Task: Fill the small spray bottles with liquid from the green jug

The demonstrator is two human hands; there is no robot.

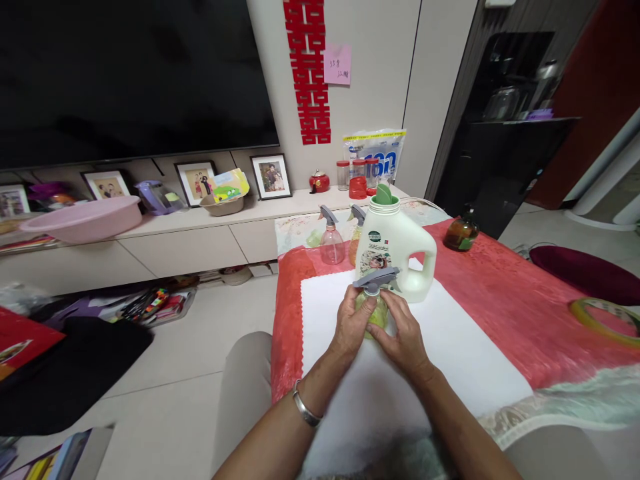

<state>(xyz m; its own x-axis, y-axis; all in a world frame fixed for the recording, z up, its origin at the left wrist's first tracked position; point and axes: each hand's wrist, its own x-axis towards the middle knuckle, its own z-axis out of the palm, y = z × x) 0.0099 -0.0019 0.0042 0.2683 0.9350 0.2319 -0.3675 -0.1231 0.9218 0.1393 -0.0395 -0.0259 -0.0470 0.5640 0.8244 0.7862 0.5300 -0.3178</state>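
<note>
Spray bottle [379,315] with a grey head sits just below the centre of the frame in the head view, clasped between the person's left hand [349,321] and right hand [404,337], fingers curled around its sides; whether its base touches the white cloth [465,360] is hidden. That cloth lies on a red table cover [505,287]. Just behind the hands stands a pale jug [400,243]. A television [130,73] fills the upper left, above a long cabinet [187,248].
</note>
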